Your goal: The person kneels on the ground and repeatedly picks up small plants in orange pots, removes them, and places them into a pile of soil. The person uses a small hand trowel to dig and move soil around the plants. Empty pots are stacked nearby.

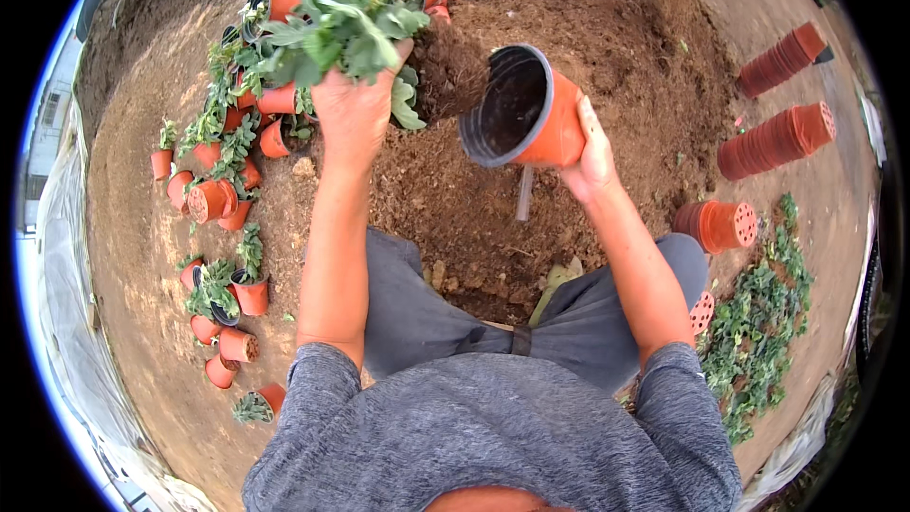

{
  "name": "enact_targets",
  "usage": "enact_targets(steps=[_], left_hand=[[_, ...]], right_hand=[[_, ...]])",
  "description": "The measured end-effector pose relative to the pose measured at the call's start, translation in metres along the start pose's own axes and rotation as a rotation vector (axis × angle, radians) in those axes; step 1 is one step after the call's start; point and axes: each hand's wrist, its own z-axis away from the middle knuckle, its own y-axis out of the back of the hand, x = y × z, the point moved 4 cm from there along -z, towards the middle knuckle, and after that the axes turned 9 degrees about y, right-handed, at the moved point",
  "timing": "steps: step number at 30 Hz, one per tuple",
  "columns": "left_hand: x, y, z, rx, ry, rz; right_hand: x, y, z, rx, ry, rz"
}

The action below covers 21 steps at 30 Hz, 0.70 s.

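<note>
My left hand (358,114) is closed round the base of a leafy green plant (341,24), whose brown root ball (450,71) sticks out to the right. Beside the roots, an orange plastic plant pot (555,123) with a dark inside is tilted, its mouth toward the plant. My right hand (592,156) grips that pot by its outer side near the bottom. The root ball is outside the pot, close to its rim. Some fingers of both hands are hidden behind what they hold.
A mound of loose brown soil (607,28) lies ahead. Many orange pots with plants (232,199) lie scattered at left. Stacks of nested pots (777,140) lie at right, above a heap of uprooted plants (758,332). A clear stick-like piece (524,194) stands in the soil below the pot.
</note>
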Motion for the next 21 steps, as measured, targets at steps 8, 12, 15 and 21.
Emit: enact_targets(steps=[8, 12, 15, 21], left_hand=[[-0.106, 0.039, 0.004, -0.215, -0.023, -0.857], [-0.102, 0.068, 0.002, -0.253, -0.105, -0.890], [-0.102, 0.047, -0.001, -0.276, 0.046, -0.598], [-0.103, 0.035, 0.004, -0.284, 0.032, -0.743]], right_hand=[[-0.143, 0.032, 0.015, 0.153, 0.655, 1.699], [-0.225, 0.052, 0.064, 0.412, 1.018, 1.676], [-0.283, 0.112, 0.113, 0.583, 0.882, 2.082], [-0.308, 0.247, 0.150, 0.892, 0.212, 2.267]])
